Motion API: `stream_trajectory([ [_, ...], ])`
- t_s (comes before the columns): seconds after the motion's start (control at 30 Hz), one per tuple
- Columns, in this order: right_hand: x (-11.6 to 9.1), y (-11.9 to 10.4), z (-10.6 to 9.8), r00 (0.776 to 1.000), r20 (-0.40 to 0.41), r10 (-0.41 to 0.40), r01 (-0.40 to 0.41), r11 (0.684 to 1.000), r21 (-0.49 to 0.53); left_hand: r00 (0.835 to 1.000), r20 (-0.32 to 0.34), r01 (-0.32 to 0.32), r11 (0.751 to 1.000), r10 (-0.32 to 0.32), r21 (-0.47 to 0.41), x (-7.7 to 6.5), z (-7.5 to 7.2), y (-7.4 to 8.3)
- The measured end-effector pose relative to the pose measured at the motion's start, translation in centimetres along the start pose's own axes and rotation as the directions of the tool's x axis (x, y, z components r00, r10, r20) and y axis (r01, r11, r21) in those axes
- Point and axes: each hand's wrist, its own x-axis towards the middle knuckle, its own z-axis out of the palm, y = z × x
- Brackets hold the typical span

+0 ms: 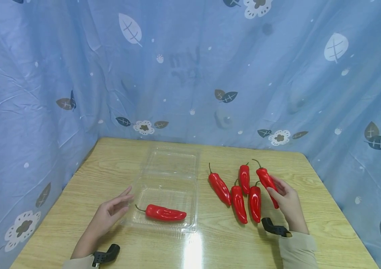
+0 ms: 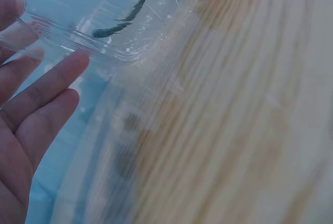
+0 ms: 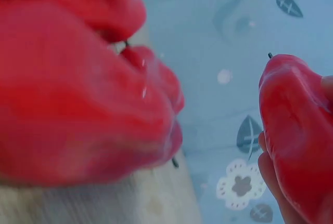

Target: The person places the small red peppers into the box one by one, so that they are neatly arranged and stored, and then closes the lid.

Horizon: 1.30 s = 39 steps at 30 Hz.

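Note:
A red chili pepper [image 1: 267, 180] with a dark stem is pinched between the thumb and fingers of my right hand [image 1: 287, 200]; in the right wrist view this pepper [image 3: 294, 130] fills the right side. Several more red peppers [image 1: 238, 203] lie close together on the table just left of that hand. My left hand [image 1: 108, 215] is at the left edge of a clear plastic clamshell box [image 1: 163, 192], its fingers loosely extended. In the left wrist view the fingers [image 2: 52, 86] are beside the box wall. One red pepper [image 1: 165, 213] lies sideways in the near half of the box, stem to the left.
The box lid [image 1: 173, 160] lies folded back toward the far edge of the wooden table [image 1: 224, 243]. A blue curtain [image 1: 183, 74] with leaf and flower prints hangs behind and at both sides of the table.

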Motion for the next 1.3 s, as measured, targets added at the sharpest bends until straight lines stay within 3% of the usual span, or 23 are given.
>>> stream_trajectory([
  [0.4,-0.4,-2.2,2.7,0.979,0.115,-0.167,0.161,0.985,0.066,1.000,-0.003,-0.003,1.000,0.003,-0.003,0.0,0.0,0.1],
  [0.73,-0.8,-3.8,5.1,0.966,0.206,-0.155,0.144,0.987,0.068,1.000,-0.010,0.011,1.000,-0.011,0.019,0.0,0.0,0.1],
  [0.93,-1.4,-4.8,6.6,0.943,0.281,-0.180,0.147,0.980,0.134,1.000,0.002,-0.006,1.000,0.006,0.023,0.0,0.1,0.2],
  [1.1,-1.9,-5.8,8.1,0.923,0.336,-0.189,0.135,0.975,0.177,1.000,-0.006,0.028,0.999,-0.028,0.035,-0.2,0.3,0.3],
  [1.3,-1.9,-6.8,9.8,0.891,0.369,-0.264,0.208,0.961,0.185,0.998,-0.021,0.056,0.997,-0.055,0.044,-0.2,0.2,0.2],
])
